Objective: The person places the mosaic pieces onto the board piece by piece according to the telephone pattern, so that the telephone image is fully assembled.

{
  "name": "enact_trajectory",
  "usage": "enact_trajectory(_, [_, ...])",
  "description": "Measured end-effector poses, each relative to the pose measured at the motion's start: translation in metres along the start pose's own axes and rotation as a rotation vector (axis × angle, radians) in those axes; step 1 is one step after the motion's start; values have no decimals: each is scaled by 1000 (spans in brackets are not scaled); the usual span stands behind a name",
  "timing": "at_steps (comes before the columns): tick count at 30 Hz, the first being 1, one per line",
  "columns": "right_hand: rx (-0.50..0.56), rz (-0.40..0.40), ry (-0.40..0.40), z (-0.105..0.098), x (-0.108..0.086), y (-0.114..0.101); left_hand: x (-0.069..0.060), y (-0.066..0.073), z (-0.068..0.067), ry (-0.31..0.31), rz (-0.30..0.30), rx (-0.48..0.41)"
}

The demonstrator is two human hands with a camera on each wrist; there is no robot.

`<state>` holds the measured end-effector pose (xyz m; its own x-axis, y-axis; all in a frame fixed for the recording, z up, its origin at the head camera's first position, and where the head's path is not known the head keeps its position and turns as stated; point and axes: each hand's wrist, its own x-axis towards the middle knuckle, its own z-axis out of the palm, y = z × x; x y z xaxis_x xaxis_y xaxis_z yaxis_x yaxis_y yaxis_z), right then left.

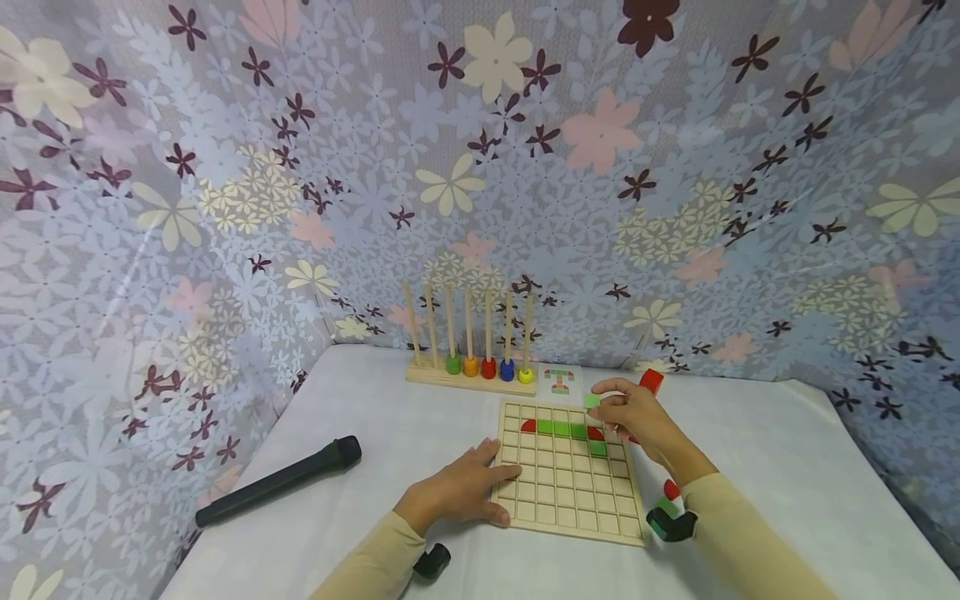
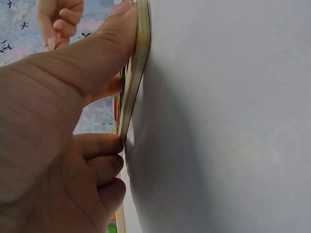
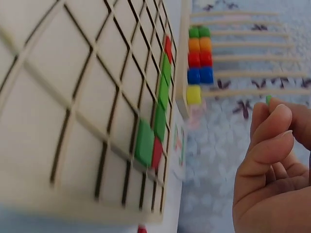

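My right hand [image 1: 641,421] pinches a green square tile [image 1: 592,401] between thumb and fingertips, above the far right part of a wooden grid board [image 1: 566,507]. Only a sliver of that tile shows in the right wrist view. Across an upper row of the board lie a red rounded piece [image 1: 528,426], several green tiles [image 1: 562,429] and another red piece [image 1: 595,433]. One more green tile [image 1: 597,448] sits just nearer than that row's right end. My left hand [image 1: 467,485] rests at the board's left edge, its fingers spread and touching the rim.
Behind the board stand a peg rack [image 1: 471,380] with coloured beads and a card [image 1: 558,392] showing a red-and-green T pattern. A black microphone [image 1: 281,481] lies to the left. Loose red pieces [image 1: 651,381] and a green piece [image 1: 666,506] lie on the right.
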<state>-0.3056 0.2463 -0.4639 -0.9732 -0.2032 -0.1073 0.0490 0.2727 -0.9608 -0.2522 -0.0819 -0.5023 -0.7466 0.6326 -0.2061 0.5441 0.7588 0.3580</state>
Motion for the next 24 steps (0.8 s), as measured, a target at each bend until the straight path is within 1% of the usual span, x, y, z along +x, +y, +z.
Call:
enact_trajectory(2, [1, 19, 3, 11, 3, -3, 0, 0, 0, -2, 1, 0])
enact_trajectory(5, [-17, 32, -14, 26, 8, -5, 0, 0, 0, -4, 0, 3])
enact_trajectory(8, [-44, 28, -52, 40, 13, -7, 1, 0, 0, -4, -7, 6])
enact_trajectory(12, [-51, 21, -106, 57, 19, -5, 2, -1, 1, -3, -15, 10])
enact_trajectory(15, [-69, 28, -123, 69, 23, -3, 2, -2, 2, 1, -14, 11])
enact_trajectory(18, [-145, 37, -118, 80, 26, 0, 1, -2, 3, 0, -8, 0])
enact_trajectory(21, [-283, 38, -83, 89, 30, 1, 1, -2, 2, 0, -1, -8])
enact_trajectory(24, [-411, 11, -56, 95, 34, 2, 1, -1, 0, 9, 2, -6])
